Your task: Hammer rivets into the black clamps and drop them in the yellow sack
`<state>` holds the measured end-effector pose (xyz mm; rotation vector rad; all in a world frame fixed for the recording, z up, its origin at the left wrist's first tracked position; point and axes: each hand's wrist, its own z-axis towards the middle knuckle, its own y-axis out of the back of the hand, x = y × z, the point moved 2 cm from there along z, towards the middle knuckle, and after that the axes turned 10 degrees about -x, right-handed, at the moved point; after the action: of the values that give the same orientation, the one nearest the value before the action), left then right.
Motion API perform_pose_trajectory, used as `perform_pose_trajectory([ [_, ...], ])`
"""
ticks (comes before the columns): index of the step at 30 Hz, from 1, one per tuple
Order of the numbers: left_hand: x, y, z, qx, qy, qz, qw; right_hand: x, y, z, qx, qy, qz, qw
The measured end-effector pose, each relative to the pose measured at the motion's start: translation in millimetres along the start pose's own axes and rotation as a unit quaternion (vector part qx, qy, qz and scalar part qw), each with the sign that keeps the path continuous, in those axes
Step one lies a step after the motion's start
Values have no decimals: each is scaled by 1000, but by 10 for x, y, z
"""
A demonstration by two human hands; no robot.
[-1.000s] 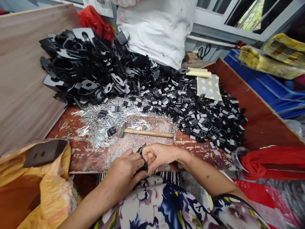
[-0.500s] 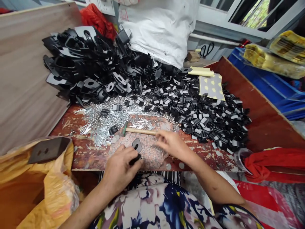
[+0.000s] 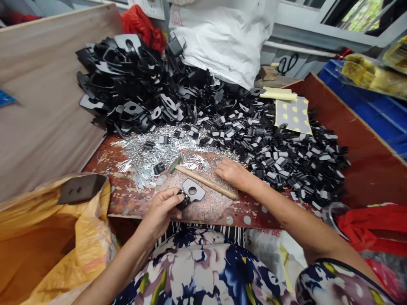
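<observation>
On the littered tabletop (image 3: 127, 201), the right hand (image 3: 233, 174) had left the clip (image 3: 197, 194) and reached past the hammer (image 3: 206, 182) to the pins (image 3: 143, 159), fingers flat and apart, so the left hand (image 3: 162, 209) alone kept the clip pinched at the near edge

Hands no longer joined at the table edge. Right hand (image 3: 233, 173) lets go of the black plate (image 3: 193, 191) and reaches out past the hammer (image 3: 205, 182), now resting by the silver pins (image 3: 149, 159); pinching one or not, can't tell. Left hand (image 3: 162, 209) now holds the plate alone, thumb and fingers on its lower clip end, holed face turned up and lying flatter than before. Hammer handle is swung from level to diagonal, free end nearer the table edge. Camera view drifts left, so everything sits further right in frame.
</observation>
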<state>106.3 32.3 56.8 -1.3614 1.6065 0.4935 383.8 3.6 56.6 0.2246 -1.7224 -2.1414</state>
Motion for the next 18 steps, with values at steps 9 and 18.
perform_pose_trajectory([
  [9, -46, 51, 34, -10, -31, -144, 989, 249, 161, -82, -209, -229, 250, 917],
  [18, -73, -88, 49, -21, -36, -182, 982, 1164, 323, 337, -283, -178, 379, 863],
])
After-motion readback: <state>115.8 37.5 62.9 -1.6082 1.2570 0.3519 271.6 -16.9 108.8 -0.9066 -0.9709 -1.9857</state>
